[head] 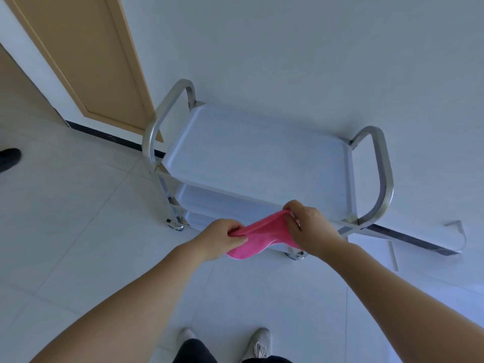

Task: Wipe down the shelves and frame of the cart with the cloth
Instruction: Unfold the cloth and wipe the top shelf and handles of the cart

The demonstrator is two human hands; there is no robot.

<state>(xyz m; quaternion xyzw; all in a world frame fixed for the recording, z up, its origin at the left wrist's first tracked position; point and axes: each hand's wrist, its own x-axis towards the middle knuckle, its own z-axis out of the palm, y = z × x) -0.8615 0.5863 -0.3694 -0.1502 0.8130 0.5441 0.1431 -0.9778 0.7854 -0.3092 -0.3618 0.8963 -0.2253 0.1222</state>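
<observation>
Two hands on the pink cloth (258,238): left hand (222,238) and right hand (305,226) each pinch an end, stretching it left-right (airborne, not touching). Cart's top shelf (256,161) lies just beyond; right grip nearer.

The cart's lower shelves (209,203) lay mostly hidden beneath the top shelf (256,163), and a dark shoe (9,159) was cut off by the left edge.
</observation>
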